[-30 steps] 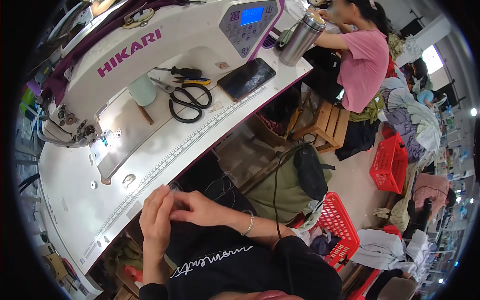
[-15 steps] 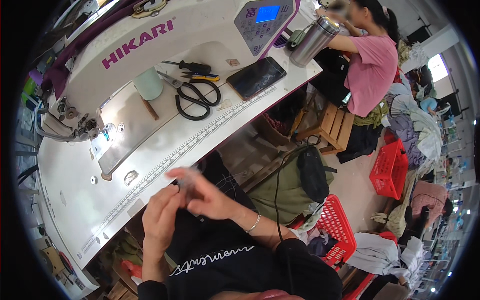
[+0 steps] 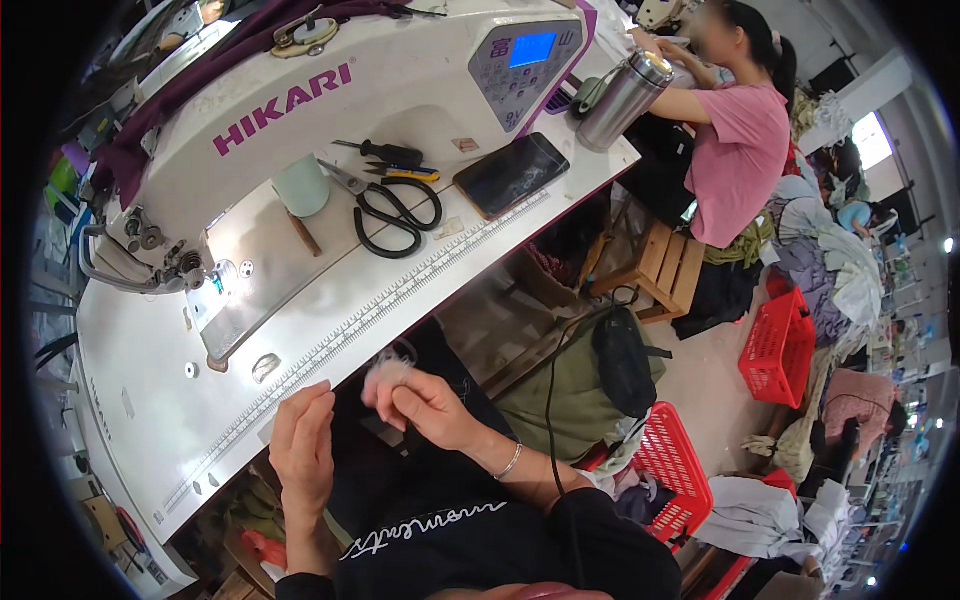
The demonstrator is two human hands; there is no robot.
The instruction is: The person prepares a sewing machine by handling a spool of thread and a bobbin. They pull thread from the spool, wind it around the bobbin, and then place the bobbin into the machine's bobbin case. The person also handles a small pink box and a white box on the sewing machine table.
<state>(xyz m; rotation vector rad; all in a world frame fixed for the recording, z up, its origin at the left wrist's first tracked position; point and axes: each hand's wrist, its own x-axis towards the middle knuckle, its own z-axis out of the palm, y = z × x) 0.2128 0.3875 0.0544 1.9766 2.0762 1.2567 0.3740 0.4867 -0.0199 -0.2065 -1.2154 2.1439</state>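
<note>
Right hand [image 3: 430,408], lower centre of the frame: fingers curled, tips blurred; whether they pinch anything cannot be told. Pale wisp [image 3: 396,368], kind unclear: seen at the upper side of those blurred fingers, well apart from the other hand. Left hand [image 3: 303,440], lower left of centre: fingers together and slightly bent, pointing up the frame; inner side hidden, so any hold cannot be told. Gap between the two hands, black clothing [image 3: 430,540] behind.

Nearest to the left fingertips: table [image 3: 130,350], white, with a ruler strip [image 3: 345,330] along its front edge.

On the table, upper centre: scissors [image 3: 390,253], black-handled; snips [image 3: 410,173], yellow and dark; screwdriver [image 3: 394,155], dark-handled; phone [image 3: 512,175], dark screen up; flask [image 3: 625,100], steel, upright at the table's end. Left of centre: small white spool [image 3: 192,370]. Upper left to upper centre: sewing machine [image 3: 400,90], white and purple.

Lower right: basket [image 3: 678,470], red. Upper right: co-worker [image 3: 740,155], pink top, beside a wooden stool [image 3: 665,265].
</note>
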